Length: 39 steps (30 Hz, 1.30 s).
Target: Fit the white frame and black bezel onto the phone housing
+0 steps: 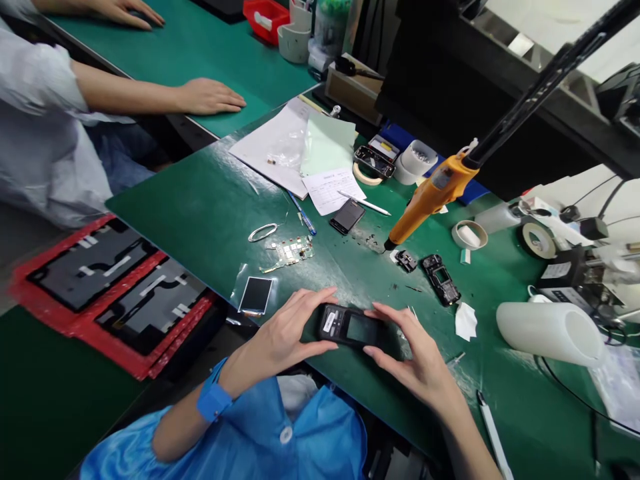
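A small black phone body (350, 327) is held just above the green mat (200, 207), near its front edge. My left hand (287, 327) grips its left end with thumb and fingers. My right hand (415, 353) pinches its right end, fingers curled around it. A blue wrist strap (214, 399) sits on my left wrist. Beyond the phone lie a circuit board (290, 252), a small display panel (255, 294), a black phone frame (441, 279) and another dark phone (347, 216).
An orange electric screwdriver (430, 200) hangs on a dark arm with its tip touching the mat. Papers (290, 143), tape rolls (469, 235) and a white cylinder (550, 331) lie around. Red trays (115, 293) sit to the left. Another person's hand (210, 97) rests on the far table.
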### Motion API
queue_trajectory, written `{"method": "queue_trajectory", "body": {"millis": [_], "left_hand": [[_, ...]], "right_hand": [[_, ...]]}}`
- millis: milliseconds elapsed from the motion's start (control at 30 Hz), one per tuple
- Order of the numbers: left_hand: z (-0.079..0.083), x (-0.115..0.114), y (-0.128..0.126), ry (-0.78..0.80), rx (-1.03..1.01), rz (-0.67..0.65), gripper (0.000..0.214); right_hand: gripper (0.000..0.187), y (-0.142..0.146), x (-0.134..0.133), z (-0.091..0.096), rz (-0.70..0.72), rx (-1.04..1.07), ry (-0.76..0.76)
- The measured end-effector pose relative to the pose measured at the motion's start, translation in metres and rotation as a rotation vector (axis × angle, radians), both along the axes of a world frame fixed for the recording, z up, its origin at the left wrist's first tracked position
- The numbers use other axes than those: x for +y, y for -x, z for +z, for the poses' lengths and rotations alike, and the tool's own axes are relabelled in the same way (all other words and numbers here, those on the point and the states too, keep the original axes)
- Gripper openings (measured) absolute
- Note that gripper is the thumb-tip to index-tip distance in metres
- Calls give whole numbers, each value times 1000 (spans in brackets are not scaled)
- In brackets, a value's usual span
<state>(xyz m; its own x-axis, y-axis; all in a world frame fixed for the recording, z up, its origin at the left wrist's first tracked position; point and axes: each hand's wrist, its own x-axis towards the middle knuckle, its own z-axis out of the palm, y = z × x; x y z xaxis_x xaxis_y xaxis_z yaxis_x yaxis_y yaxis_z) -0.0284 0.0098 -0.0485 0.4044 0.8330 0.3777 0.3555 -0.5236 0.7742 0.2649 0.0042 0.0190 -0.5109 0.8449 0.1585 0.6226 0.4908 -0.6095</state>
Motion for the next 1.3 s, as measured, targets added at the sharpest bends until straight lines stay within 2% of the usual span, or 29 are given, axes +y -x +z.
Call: {"method": "queue_trajectory", "body": {"millis": [300,800,1133,1300], "left_hand": [[1,0,2,18,21,-9,82],[6,0,2,34,35,-9,77],[5,3,4,14,57,-26,79],[7,3,3,-16,36,-40,77]], "right_hand": [[60,-1,-1,-16,-17,76,6],[64,-1,-2,-19,-2,104,25],[69,-1,-2,-12,13,48,29],[66,-3,-3,-12,14,41,31]]}}
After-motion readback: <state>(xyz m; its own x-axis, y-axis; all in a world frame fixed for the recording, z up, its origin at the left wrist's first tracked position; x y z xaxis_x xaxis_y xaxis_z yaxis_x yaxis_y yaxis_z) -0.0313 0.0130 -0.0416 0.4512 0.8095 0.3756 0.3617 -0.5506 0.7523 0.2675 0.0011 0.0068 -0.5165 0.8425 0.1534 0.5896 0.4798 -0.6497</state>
